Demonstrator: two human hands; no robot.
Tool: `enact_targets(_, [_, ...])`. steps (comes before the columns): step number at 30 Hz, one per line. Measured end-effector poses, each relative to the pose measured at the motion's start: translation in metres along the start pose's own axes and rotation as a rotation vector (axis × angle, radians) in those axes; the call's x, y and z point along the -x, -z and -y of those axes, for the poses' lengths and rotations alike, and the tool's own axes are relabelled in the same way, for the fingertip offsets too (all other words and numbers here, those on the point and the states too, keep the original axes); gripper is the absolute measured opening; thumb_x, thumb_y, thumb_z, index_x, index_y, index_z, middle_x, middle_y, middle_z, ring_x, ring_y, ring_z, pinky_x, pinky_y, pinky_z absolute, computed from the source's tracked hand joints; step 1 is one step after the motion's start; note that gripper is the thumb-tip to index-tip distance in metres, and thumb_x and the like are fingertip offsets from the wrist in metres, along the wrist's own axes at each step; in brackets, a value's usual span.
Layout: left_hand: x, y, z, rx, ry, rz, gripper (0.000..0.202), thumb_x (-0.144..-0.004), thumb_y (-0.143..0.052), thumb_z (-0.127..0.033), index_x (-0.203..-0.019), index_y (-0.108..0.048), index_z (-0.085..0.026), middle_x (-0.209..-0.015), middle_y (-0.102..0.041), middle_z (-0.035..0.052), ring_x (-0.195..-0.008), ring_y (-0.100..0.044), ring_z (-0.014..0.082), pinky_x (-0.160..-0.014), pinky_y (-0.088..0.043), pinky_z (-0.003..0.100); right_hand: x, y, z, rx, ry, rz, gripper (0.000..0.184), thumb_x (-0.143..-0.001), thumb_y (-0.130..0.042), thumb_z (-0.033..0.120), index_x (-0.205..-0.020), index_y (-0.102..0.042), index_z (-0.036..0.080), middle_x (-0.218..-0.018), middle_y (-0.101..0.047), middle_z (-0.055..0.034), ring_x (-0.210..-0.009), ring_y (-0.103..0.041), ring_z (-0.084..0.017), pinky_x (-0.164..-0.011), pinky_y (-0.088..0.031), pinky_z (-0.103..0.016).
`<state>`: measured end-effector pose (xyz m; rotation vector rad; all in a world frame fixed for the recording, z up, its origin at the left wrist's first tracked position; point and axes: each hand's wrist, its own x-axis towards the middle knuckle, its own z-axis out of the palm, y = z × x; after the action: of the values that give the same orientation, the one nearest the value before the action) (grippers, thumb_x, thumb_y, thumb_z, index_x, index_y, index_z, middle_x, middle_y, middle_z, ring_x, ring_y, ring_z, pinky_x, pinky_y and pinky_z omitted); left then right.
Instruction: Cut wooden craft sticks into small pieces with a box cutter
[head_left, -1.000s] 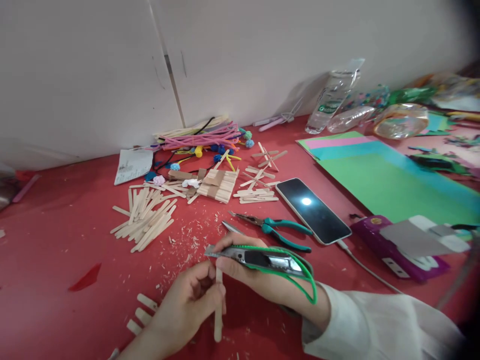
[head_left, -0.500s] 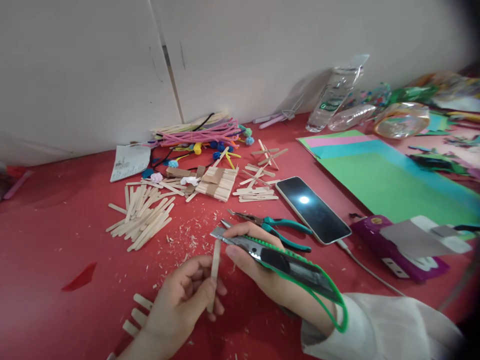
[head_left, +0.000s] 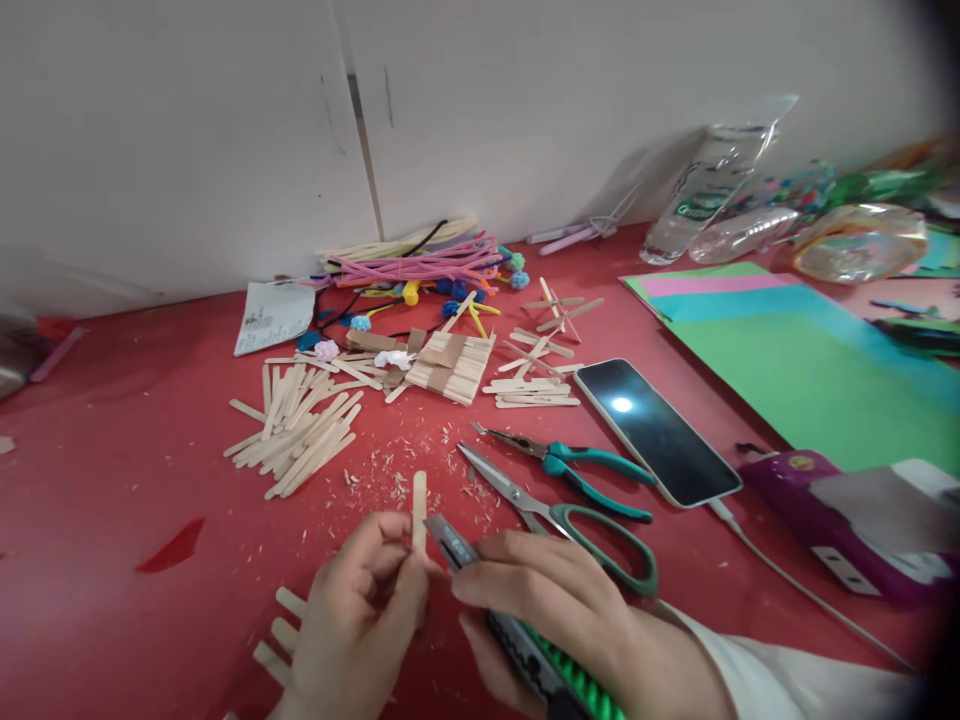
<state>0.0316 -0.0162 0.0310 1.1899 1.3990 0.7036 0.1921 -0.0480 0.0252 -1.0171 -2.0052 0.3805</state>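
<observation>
Pinched upright between the thumb and fingers of my left hand is a wooden craft stick. My right hand is closed around a green and black utility knife. Its blade tip is right beside the stick's right edge; whether they touch I cannot tell. Beyond my right hand lie scissors with dark green handles and teal-handled pliers. Wood shavings are scattered past the stick. A few craft sticks poke out to the left of my left hand.
A loose pile of craft sticks and a taped bundle lie farther back, before pink pipe cleaners. To the right are a phone on a cable, a purple box, coloured paper and a bottle.
My right hand has lowered and turned, bringing the knife from the stick's top end to its right side. The scissors show fully now. The camera view has shifted slightly left.
</observation>
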Motion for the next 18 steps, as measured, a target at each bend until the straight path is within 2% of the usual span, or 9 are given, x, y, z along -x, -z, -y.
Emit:
enact_targets(3, [0.000, 0.001, 0.001, -0.006, -0.015, -0.008, 0.023, -0.069, -0.062, -0.041, -0.076, -0.054, -0.021, -0.045, -0.050, -0.0074, -0.039, -0.045, 0.0085, -0.039, -0.037, 0.017, 0.004, 0.003, 0.000, -0.078, -0.064, 0.087, 0.051, -0.080, -0.051, 0.006, -0.126, -0.042, 0.027, -0.097, -0.068, -0.0043, -0.090, -0.066, -0.017, -0.078, -0.053, -0.024])
enact_targets(6, [-0.007, 0.006, 0.006, 0.021, -0.023, -0.027, 0.024, -0.071, -0.062, -0.043, -0.077, -0.054, -0.022, -0.043, -0.047, -0.0085, -0.034, -0.043, 0.0087, -0.035, -0.037, 0.017, 0.004, 0.007, -0.001, -0.181, -0.111, 0.146, 0.072, -0.079, -0.049, 0.002, -0.141, -0.026, 0.030, -0.126, -0.058, -0.0066, -0.114, -0.055, -0.020, -0.095, -0.047, -0.030])
enact_targets(8, [-0.012, 0.010, 0.008, 0.058, -0.048, -0.010, 0.027, -0.070, -0.063, -0.045, -0.078, -0.053, -0.022, -0.042, -0.046, -0.0090, -0.034, -0.045, 0.0099, -0.033, -0.038, 0.018, 0.002, 0.007, -0.003, -0.268, -0.126, 0.152, 0.082, -0.076, -0.046, -0.003, -0.144, -0.018, 0.031, -0.136, -0.049, -0.0057, -0.122, -0.048, -0.019, -0.100, -0.042, -0.031])
enact_targets(10, [-0.016, 0.012, 0.007, 0.071, -0.034, 0.018, 0.028, -0.070, -0.064, -0.045, -0.081, -0.052, -0.022, -0.044, -0.050, -0.0083, -0.037, -0.050, 0.0112, -0.037, -0.043, 0.019, 0.000, 0.006, -0.008, -0.404, -0.183, 0.149, 0.082, -0.074, -0.043, -0.006, -0.143, -0.020, 0.033, -0.138, -0.046, -0.0034, -0.125, -0.045, -0.017, -0.101, -0.041, -0.031])
enact_targets(13, [-0.014, 0.010, 0.001, 0.071, -0.007, -0.009, 0.026, -0.072, -0.061, -0.043, -0.084, -0.053, -0.021, -0.045, -0.049, -0.0088, -0.039, -0.053, 0.0115, -0.040, -0.045, 0.020, -0.001, 0.000, -0.015, -0.744, -0.382, 0.066, 0.059, -0.084, -0.041, 0.004, -0.133, -0.041, 0.035, -0.132, -0.053, -0.0009, -0.119, -0.051, -0.016, -0.097, -0.044, -0.033])
enact_targets(15, [-0.010, 0.007, -0.003, 0.054, -0.008, -0.056, 0.023, -0.074, -0.059, -0.042, -0.082, -0.053, -0.022, -0.045, -0.048, -0.0093, -0.037, -0.050, 0.0098, -0.038, -0.042, 0.018, -0.001, -0.003, -0.018, -0.964, -0.529, -0.068, 0.035, -0.090, -0.044, 0.019, -0.121, -0.052, 0.033, -0.118, -0.061, -0.0027, -0.100, -0.062, -0.017, -0.082, -0.053, -0.031])
enact_targets(16, [-0.008, 0.005, -0.004, 0.041, -0.015, -0.070, 0.021, -0.074, -0.058, -0.041, -0.081, -0.052, -0.022, -0.046, -0.048, -0.0090, -0.036, -0.048, 0.0089, -0.037, -0.039, 0.017, -0.002, -0.004, -0.017, -1.032, -0.587, -0.116, 0.028, -0.090, -0.047, 0.025, -0.117, -0.054, 0.032, -0.110, -0.063, -0.0030, -0.087, -0.066, -0.016, -0.072, -0.056, -0.029])
enact_targets(18, [-0.005, 0.003, -0.005, 0.016, -0.037, -0.068, 0.021, -0.074, -0.057, -0.041, -0.079, -0.052, -0.022, -0.052, -0.053, -0.0071, -0.035, -0.047, 0.0074, -0.034, -0.034, 0.016, -0.003, -0.004, -0.013, -1.032, -0.647, -0.114, 0.034, -0.087, -0.054, 0.028, -0.120, -0.048, 0.032, -0.098, -0.063, -0.0021, -0.067, -0.065, -0.013, -0.055, -0.055, -0.024])
